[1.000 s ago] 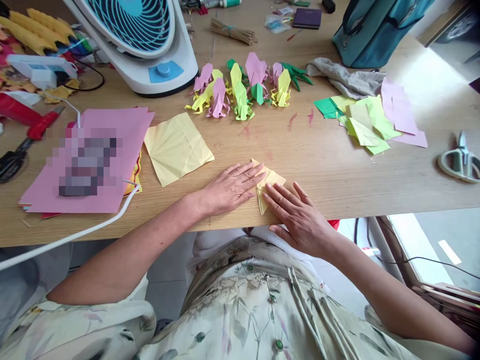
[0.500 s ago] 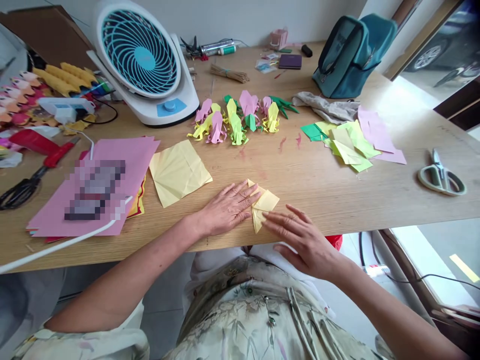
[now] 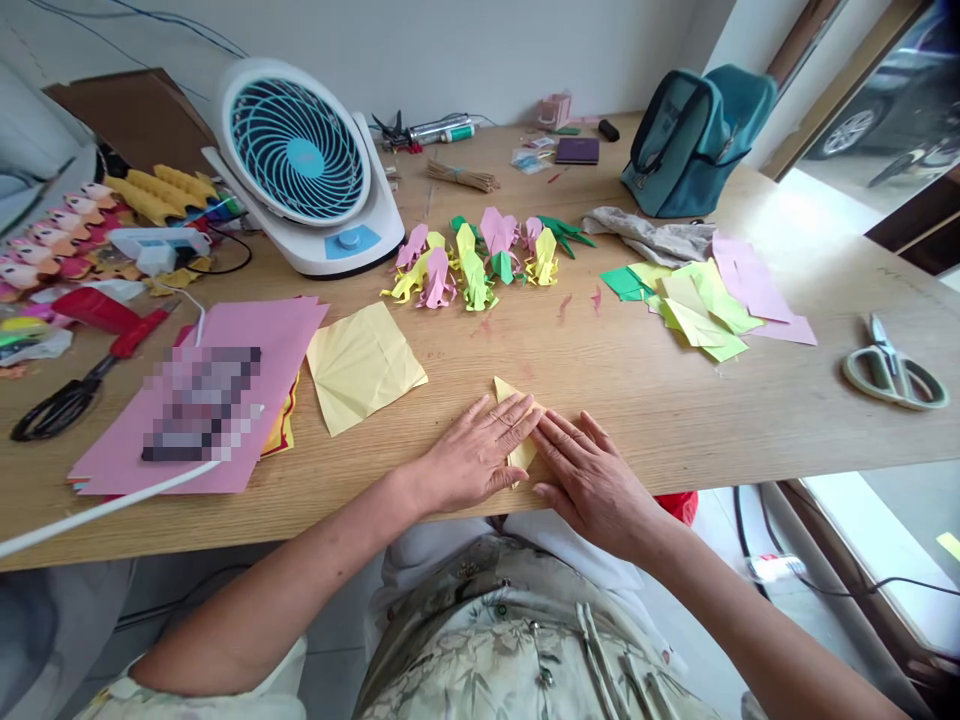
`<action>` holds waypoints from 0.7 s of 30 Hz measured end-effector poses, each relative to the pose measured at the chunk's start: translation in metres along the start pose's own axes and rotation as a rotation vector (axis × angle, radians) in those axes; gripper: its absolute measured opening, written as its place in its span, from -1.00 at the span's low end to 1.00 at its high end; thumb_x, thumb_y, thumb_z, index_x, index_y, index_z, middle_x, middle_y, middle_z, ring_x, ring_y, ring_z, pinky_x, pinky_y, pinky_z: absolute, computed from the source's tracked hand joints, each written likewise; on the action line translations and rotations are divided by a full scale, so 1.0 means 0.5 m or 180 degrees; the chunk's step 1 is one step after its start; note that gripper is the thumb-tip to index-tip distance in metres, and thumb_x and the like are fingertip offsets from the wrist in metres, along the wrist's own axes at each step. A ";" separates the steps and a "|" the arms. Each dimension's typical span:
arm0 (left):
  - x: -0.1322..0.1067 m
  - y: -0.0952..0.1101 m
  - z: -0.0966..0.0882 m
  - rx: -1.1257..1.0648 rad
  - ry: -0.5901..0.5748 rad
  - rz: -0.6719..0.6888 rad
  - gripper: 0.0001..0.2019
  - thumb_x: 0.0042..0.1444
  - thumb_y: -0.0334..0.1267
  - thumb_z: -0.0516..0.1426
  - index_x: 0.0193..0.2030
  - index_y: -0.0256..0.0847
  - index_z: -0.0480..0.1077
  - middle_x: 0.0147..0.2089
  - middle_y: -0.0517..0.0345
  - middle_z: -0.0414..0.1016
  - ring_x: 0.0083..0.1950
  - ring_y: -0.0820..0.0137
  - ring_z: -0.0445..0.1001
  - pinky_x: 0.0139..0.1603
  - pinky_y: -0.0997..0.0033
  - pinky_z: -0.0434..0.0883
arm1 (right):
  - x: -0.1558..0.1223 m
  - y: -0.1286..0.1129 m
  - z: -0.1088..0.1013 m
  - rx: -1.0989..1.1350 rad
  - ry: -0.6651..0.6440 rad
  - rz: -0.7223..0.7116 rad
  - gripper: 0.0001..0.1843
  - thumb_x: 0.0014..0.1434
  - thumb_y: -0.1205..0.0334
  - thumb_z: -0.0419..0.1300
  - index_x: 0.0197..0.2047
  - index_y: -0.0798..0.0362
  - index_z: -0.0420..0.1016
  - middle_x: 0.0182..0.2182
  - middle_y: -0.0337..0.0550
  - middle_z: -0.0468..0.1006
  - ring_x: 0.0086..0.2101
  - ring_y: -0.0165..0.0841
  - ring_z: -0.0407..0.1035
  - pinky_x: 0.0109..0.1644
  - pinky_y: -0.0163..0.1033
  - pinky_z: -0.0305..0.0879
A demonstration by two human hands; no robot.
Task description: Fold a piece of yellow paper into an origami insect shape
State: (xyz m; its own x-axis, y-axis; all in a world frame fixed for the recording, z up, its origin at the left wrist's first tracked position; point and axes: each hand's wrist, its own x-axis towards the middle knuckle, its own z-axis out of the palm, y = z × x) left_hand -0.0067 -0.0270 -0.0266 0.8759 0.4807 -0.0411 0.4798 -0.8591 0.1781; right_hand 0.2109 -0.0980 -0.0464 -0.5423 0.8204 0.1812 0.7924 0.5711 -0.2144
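A small folded piece of yellow paper (image 3: 523, 455) lies flat near the table's front edge, mostly covered by my hands. My left hand (image 3: 480, 450) rests on it from the left, fingers stretched out over its upper part. From the right, my right hand (image 3: 589, 475) lies flat with its fingertips on the paper, touching or nearly touching the left fingertips. Left of them is a creased square sheet of yellow paper (image 3: 366, 365). Beyond the hands stand several folded paper figures (image 3: 474, 265) in pink, yellow and green.
Pink sheets (image 3: 277, 350) with a blurred-out object on top lie at left, near a fan (image 3: 304, 160) and red-handled tool (image 3: 142, 335). To the right are paper scraps (image 3: 701, 310), a grey cloth (image 3: 652, 232), scissors (image 3: 892, 370) and a teal bag (image 3: 697, 145).
My right hand has moved left and up onto the folded paper, covering its right part. My left hand's fingers reach a little farther right. The view has tilted up slightly.
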 end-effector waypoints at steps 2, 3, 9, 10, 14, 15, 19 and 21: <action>0.005 -0.001 0.003 0.0036 0.0018 -0.0095 -0.28 0.38 0.13 -0.19 0.50 -0.29 -0.18 0.53 -0.14 -0.19 0.55 0.18 -0.22 0.49 -0.01 -0.12 | 0.001 0.000 0.001 0.0006 -0.0001 -0.0009 -0.24 0.40 0.00 -0.07 0.50 0.18 -0.24 0.42 0.13 -0.01 0.39 -0.08 -0.08 0.39 0.25 -0.07; 0.007 -0.003 0.003 0.0066 0.0030 -0.0161 -0.28 0.37 0.14 -0.20 0.50 -0.32 -0.15 0.53 -0.15 -0.20 0.55 0.17 -0.21 0.49 -0.01 -0.11 | 0.001 0.001 0.001 0.0000 -0.0003 -0.0019 -0.25 0.40 0.00 -0.07 0.49 0.19 -0.19 0.42 0.13 0.00 0.39 -0.08 -0.08 0.39 0.25 -0.07; 0.023 -0.024 0.001 0.0251 0.0143 -0.0587 -0.28 0.37 0.14 -0.22 0.46 -0.38 0.00 0.51 -0.18 -0.07 0.53 0.14 -0.09 0.46 -0.02 -0.03 | 0.001 0.001 -0.001 -0.0075 -0.0088 -0.0002 -0.32 0.41 -0.02 -0.10 0.42 0.27 0.06 0.41 0.14 0.00 0.39 -0.07 -0.05 0.39 0.25 -0.06; 0.025 -0.025 0.001 0.0269 0.0181 -0.0630 -0.29 0.37 0.14 -0.22 0.45 -0.36 0.01 0.50 -0.18 -0.05 0.53 0.14 -0.07 0.46 -0.04 -0.02 | 0.000 0.001 -0.002 -0.0072 -0.0092 -0.0001 -0.33 0.41 -0.01 -0.10 0.42 0.27 0.07 0.41 0.14 0.00 0.38 -0.07 -0.05 0.39 0.25 -0.06; 0.028 -0.022 0.006 0.0291 0.0297 -0.0838 -0.30 0.38 0.14 -0.24 0.45 -0.35 0.01 0.50 -0.18 -0.04 0.52 0.16 -0.05 0.45 -0.06 -0.03 | 0.001 0.001 0.001 -0.0015 -0.0060 0.0004 -0.33 0.41 -0.01 -0.08 0.43 0.23 0.05 0.41 0.15 0.02 0.38 -0.08 -0.04 0.39 0.28 -0.06; 0.028 -0.021 0.007 0.0293 0.0323 -0.0912 -0.29 0.38 0.14 -0.24 0.46 -0.36 0.00 0.50 -0.18 -0.06 0.52 0.16 -0.05 0.45 -0.05 -0.02 | 0.002 0.002 0.004 -0.0004 -0.0049 0.0007 -0.33 0.41 -0.01 -0.08 0.43 0.23 0.03 0.41 0.15 0.03 0.38 -0.08 -0.04 0.39 0.29 -0.07; 0.028 -0.021 0.014 0.0264 0.0358 -0.1027 -0.29 0.38 0.15 -0.23 0.45 -0.37 0.00 0.52 -0.16 -0.11 0.53 0.18 -0.09 0.46 -0.01 -0.02 | 0.000 0.004 0.003 0.0119 -0.0013 -0.0046 -0.33 0.39 0.04 -0.03 0.45 0.17 0.00 0.40 0.13 0.06 0.38 -0.07 -0.03 0.38 0.29 -0.06; 0.028 -0.022 0.018 0.0219 0.0400 -0.1050 -0.29 0.38 0.15 -0.23 0.45 -0.37 0.00 0.52 -0.14 -0.11 0.53 0.19 -0.09 0.47 -0.02 -0.04 | -0.009 0.005 -0.022 0.0310 0.0100 -0.0087 -0.37 0.38 0.09 0.02 0.44 0.08 0.03 0.40 0.10 0.11 0.37 -0.09 0.01 0.38 0.27 -0.03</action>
State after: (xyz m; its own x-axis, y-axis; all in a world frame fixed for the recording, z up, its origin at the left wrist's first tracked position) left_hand 0.0009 -0.0124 -0.0382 0.6624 0.7482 0.0368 0.7417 -0.6619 0.1087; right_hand 0.2181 -0.1005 -0.0370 -0.5531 0.8041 0.2180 0.7456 0.5944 -0.3011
